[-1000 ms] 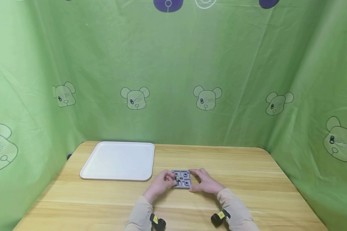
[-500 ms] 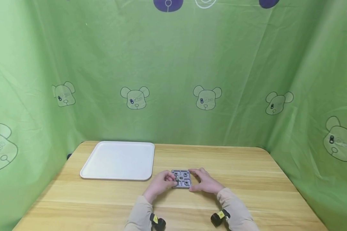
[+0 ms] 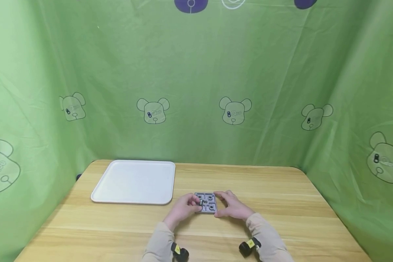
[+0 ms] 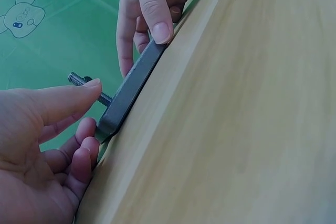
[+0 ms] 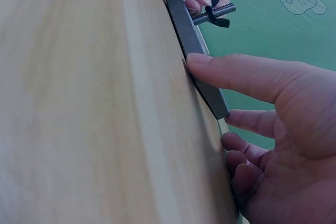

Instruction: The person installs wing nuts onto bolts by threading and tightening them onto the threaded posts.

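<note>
A square grey metal plate (image 3: 212, 204) with round holes and recesses lies flat on the table. Out of its left part stands a threaded bolt (image 4: 106, 99), carrying a black wing nut (image 5: 222, 23) partway along the thread. My left hand (image 3: 183, 208) pinches the wing nut between thumb and fingers, its other fingers curled close to the plate's left edge. From the right side, my right hand (image 3: 233, 207) holds the plate with the thumb at the near corner and fingers at the far one. The left thumb hides part of the wing nut in the left wrist view.
A white rectangular tray (image 3: 134, 182) lies at the back left of the wooden table (image 3: 265, 185). Green cloth (image 3: 196, 142) with bear-head prints hangs behind and along both sides. Each sleeve carries a strapped black wrist camera (image 3: 245, 249).
My left thumb and fingers have shifted slightly to the right at the wing nut. The plate and my right hand stay in place.
</note>
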`<state>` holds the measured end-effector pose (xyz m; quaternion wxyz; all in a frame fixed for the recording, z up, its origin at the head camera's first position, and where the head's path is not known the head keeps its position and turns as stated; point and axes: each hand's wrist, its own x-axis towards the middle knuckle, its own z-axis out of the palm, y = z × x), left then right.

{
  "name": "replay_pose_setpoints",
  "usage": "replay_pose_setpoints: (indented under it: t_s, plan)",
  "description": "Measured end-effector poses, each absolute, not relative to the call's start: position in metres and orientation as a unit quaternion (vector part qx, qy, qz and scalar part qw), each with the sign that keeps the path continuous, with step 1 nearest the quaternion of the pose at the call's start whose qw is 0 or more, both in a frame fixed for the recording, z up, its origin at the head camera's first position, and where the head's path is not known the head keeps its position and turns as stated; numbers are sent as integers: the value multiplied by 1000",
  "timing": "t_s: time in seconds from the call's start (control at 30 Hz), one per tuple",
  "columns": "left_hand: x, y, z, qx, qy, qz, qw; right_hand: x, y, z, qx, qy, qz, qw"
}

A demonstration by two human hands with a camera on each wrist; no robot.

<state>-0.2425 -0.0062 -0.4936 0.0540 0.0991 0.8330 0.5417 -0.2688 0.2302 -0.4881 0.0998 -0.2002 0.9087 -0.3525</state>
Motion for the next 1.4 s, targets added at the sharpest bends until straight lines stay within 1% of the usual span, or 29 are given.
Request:
replay_pose_setpoints:
  t_s: [0.53,1.1,1.4]
  plan:
    - [-243,-2,-495,117,841,525,47,-266,230,-486,-196,911,-349,101]
    - [-241,-12,-493,97,805,581,72,-265,229,-484,-189,910,-356,102]
    - [-243,-12,-495,110,808,575,65,-266,230,-486,-197,909,-354,100]
